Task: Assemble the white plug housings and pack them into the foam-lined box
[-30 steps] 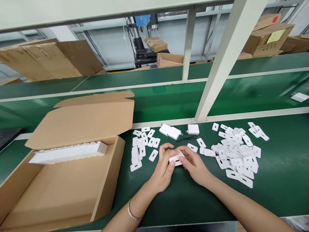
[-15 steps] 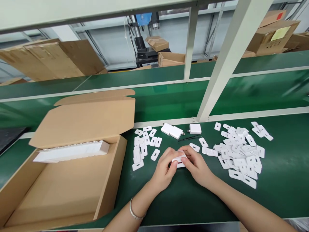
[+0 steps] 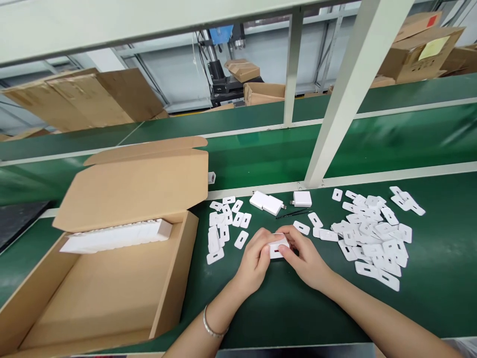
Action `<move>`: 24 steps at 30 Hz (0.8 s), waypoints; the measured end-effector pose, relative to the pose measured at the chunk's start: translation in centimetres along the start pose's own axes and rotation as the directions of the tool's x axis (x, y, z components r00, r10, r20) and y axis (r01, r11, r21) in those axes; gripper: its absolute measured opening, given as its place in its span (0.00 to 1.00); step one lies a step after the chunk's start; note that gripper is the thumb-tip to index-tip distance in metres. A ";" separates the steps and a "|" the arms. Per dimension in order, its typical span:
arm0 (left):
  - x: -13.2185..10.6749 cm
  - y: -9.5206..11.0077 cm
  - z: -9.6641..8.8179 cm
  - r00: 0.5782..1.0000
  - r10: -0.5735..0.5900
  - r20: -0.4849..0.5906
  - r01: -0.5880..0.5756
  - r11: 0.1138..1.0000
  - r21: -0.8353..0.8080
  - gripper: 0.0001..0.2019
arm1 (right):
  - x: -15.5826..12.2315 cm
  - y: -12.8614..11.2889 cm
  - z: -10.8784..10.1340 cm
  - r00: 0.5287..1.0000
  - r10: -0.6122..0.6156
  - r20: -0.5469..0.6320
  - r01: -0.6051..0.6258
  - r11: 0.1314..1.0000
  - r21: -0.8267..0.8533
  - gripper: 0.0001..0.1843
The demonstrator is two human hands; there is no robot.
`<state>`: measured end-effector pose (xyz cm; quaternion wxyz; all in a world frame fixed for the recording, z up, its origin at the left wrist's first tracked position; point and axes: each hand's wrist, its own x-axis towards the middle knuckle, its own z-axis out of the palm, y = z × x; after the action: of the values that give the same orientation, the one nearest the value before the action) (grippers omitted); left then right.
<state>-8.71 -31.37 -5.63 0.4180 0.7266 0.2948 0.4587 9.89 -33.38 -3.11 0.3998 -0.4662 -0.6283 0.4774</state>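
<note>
Both hands meet over the green bench, holding one small white plastic piece with a dark slot (image 3: 276,250). My left hand (image 3: 255,261) is closed around its left side, thumb near the front edge. The fingers of my right hand (image 3: 303,258) curl over the back right, and the thumb presses on the slotted face. Part of the piece is hidden under the fingers. Just beyond lie white block-shaped devices with metal plugs (image 3: 266,203), another such device (image 3: 301,199) and thin black rods (image 3: 293,213).
Loose slotted white plates form a small group (image 3: 224,220) on the left and a large pile (image 3: 372,233) on the right. An open cardboard box (image 3: 173,278) with a white strip of pieces (image 3: 117,237) stands at left. A slanted metal post (image 3: 341,99) rises behind the bench.
The white piece is tilted slightly differently between my fingers, with more of its slotted face showing. My right thumb has shifted a little left. The view has moved slightly.
</note>
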 end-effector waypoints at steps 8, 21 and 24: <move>-0.1 0.2 0.2 0.995 -0.070 0.076 0.071 0.997 -0.021 0.18 | 0.1 0.3 0.0 0.999 0.009 -0.049 -0.009 1.000 0.003 0.20; 0.1 0.2 0.3 0.966 -0.256 0.025 0.252 0.920 -0.300 0.27 | 0.0 0.4 0.1 0.986 -0.135 -0.100 0.129 0.990 -0.061 0.23; 0.4 0.0 0.4 0.921 -0.380 0.081 0.368 0.787 -0.496 0.28 | 0.1 0.2 -0.1 0.972 -0.218 -0.085 0.197 0.959 -0.203 0.26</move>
<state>-8.19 -31.22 -5.59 0.6711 0.5144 0.3083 0.4358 10.03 -33.24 -3.23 0.4337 -0.4589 -0.6949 0.3441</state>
